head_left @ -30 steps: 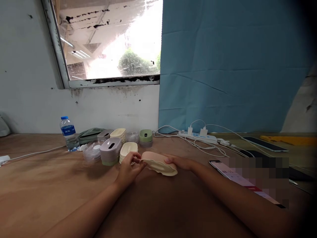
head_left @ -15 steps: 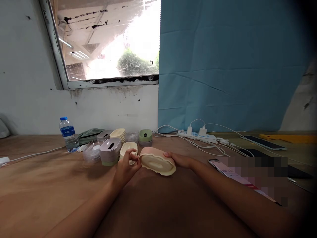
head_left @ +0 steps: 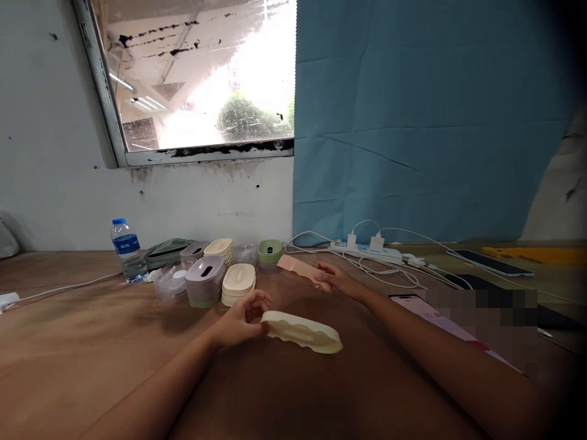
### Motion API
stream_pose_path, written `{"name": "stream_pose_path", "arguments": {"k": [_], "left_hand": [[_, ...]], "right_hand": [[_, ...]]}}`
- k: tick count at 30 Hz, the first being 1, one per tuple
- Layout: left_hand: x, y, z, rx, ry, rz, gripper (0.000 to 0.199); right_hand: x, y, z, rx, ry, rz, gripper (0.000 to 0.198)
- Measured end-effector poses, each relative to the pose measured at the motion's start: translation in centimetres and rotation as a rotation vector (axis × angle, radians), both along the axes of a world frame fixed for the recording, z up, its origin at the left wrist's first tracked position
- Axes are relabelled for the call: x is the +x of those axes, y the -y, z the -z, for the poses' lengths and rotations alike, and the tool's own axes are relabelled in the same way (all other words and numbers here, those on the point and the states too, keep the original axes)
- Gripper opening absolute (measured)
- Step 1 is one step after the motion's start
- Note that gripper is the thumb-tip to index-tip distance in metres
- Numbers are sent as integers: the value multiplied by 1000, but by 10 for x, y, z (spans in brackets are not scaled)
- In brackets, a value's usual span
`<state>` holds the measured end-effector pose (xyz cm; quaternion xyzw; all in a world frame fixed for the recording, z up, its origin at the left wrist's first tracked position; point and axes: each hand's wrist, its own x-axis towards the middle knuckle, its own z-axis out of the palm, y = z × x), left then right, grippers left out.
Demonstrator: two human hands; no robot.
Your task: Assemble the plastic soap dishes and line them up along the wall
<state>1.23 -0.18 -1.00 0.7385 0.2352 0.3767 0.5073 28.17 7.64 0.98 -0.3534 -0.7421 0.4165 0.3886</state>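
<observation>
In my left hand [head_left: 245,316], the fingers pinch one end of a shallow cream tray [head_left: 300,333] with a wavy edge, held tilted above the table. My right hand [head_left: 334,278] grips a pink oval shell [head_left: 300,273], farther back and apart from the cream tray. Left of these stands a stack of cream trays [head_left: 238,281], close behind my left hand. Beside it are lilac containers [head_left: 205,278] with a slot, the front one on a green base. A green container [head_left: 269,250] sits behind, near the pink shell.
Clear plastic lids [head_left: 172,280], a water bottle [head_left: 126,250] and a green pouch [head_left: 167,249] stand at the left rear. More cream trays [head_left: 219,249] are stacked behind. A power strip [head_left: 385,253] with loose cables lies at the back; phones [head_left: 440,318] lie on the right.
The cream tray has come out of the pink shell. My left hand has moved it forward and down toward me, while my right hand has taken the shell up and back.
</observation>
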Motion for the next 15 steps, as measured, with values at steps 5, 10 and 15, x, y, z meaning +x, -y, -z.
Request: {"name": "stream_pose_path", "arguments": {"k": [5,10,15], "left_hand": [[-1,0,2,-205,14,200,58],[5,4,-1,-115,148,115,60],[19,14,-4,-64,210,-146,44]], "right_hand": [[13,-13,17,36,17,78,31],[18,-17,28,44,17,124,38],[17,-16,34,52,-18,186,42]]}}
